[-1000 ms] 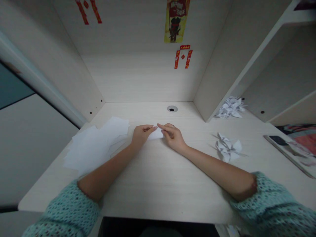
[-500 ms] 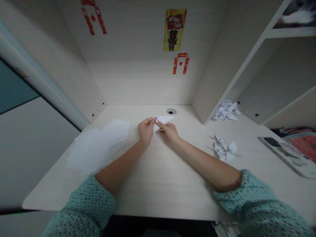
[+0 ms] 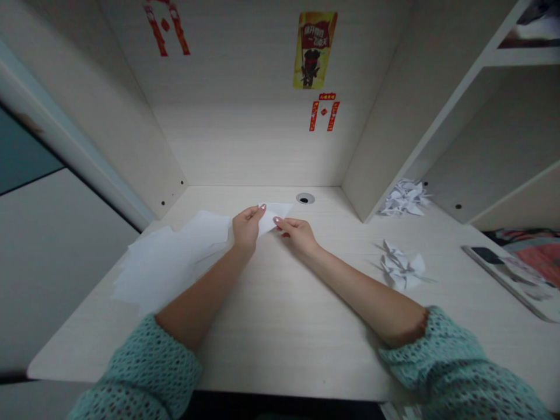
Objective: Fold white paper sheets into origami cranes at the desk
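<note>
A small folded sheet of white paper (image 3: 272,214) is held above the desk between my two hands. My left hand (image 3: 247,227) is closed on its left side, with the thumb lying on top near the upper corner. On the lower right edge, my right hand (image 3: 298,233) pinches the paper between thumb and fingers. The paper tapers to a point at the upper right. The fingers beneath it are partly hidden. Beside my left forearm lies a spread pile of white paper sheets (image 3: 170,254).
Folded paper pieces (image 3: 402,266) lie right of my right forearm, and a heap of similar pieces (image 3: 406,197) sits by the shelf divider (image 3: 376,146). A phone (image 3: 511,277) rests at the far right. A round cable hole (image 3: 305,198) is at the back of the desk.
My left hand has moved left, away from my right hand, and more of the folded paper shows between them. The view has shifted slightly.
</note>
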Tool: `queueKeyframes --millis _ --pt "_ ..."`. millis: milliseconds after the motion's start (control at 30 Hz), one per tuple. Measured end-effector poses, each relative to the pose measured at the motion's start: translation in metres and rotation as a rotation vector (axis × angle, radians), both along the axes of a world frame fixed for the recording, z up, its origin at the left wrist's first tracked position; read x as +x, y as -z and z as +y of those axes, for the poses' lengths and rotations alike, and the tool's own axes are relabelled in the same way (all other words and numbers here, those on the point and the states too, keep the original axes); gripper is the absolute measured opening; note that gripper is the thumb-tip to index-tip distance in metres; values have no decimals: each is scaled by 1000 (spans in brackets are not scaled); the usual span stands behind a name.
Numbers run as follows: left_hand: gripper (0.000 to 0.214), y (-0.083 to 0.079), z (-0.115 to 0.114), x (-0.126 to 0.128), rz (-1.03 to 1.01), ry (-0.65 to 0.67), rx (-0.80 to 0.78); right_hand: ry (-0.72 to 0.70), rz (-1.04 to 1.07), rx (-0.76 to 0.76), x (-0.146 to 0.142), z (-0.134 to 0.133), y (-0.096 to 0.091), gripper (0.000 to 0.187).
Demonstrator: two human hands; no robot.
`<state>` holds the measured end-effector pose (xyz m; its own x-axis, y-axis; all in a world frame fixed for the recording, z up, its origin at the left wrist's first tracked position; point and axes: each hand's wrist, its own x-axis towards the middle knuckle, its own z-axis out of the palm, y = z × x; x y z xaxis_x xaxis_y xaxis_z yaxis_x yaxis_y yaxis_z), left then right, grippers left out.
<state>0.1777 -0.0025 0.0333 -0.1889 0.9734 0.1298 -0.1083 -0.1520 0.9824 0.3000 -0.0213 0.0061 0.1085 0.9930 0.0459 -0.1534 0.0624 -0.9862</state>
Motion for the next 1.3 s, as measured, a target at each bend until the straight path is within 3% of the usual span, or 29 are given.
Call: queueKeyframes --millis 267,367,500,633,800,900,967,1067,1300 --pt "22 6 3 -3 230 -26 168 -63 -340 140 17 5 5 37" --pt "25 4 4 -6 180 44 83 -58 -312 158 19 6 8 37" --pt "30 1 9 -14 78 256 -69 -30 -307 159 16 5 12 36" --pt "49 -2 12 -18 -111 442 -146 104 -172 124 13 2 11 36" --pt "61 2 -1 -3 -159 505 -134 198 145 34 10 -1 5 37" --pt "44 6 -11 10 -60 521 -65 177 219 28 6 -5 2 37" --pt "33 8 -15 16 -28 417 -67 170 232 36 2 -9 0 37" --pt "29 12 -17 18 -22 316 -61 155 261 21 -2 -13 -1 36" --pt "24 17 -19 19 -58 244 -48 109 422 -75 -6 -19 -7 33"
